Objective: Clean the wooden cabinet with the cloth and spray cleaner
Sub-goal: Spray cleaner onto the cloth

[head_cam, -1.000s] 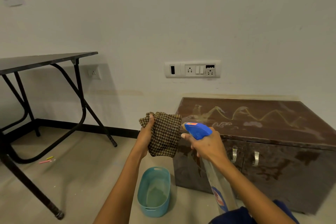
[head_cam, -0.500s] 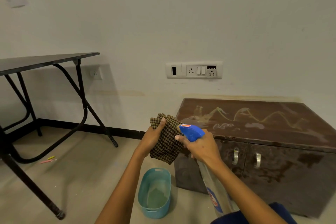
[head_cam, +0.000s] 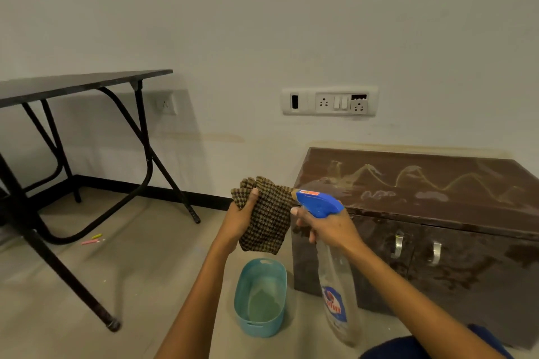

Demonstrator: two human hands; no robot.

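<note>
A: Quick status: where are we w/ the cabinet?

B: Early, we'd say. The dark brown wooden cabinet sits on the right, against the far wall. Its top carries pale zigzag streaks plus a few smudgy blotches. Nothing up there looks wiped.

A: Doors?

B: Both fronts look mottled, esp. round the two curved metal handles. We can't tell if that's dirt, wet or reflection.

A: And our hands?

B: Our left hand grips the bunched brown-and-black checked cloth, thumb across the front, fingers curled behind. The cloth is up in the air at the cabinet's near-left corner, not on the top. Our right hand is wrapped round the neck of the clear plastic spray bottle w/ the blue trigger head, one finger out front by the trigger. The nozzle points left, right up against the cloth.

A: So we're spraying the cloth, not the top?

B: That's our read: loading the cloth w/ cleaner first. No mist shows, so we can't say the trigger is being pulled.

A: Cleaner level?

B: Bottle's mostly see-through; level is hard to read.

A: Anything else nearby?

B: A teal oval plastic tub on the floor, near side, just left of the cabinet & below the cloth.

A: What's left, then?

B: Basically all of it. We've got to wipe off the streaks on top, then do the doors, handles & prob. the left side panel.
</note>
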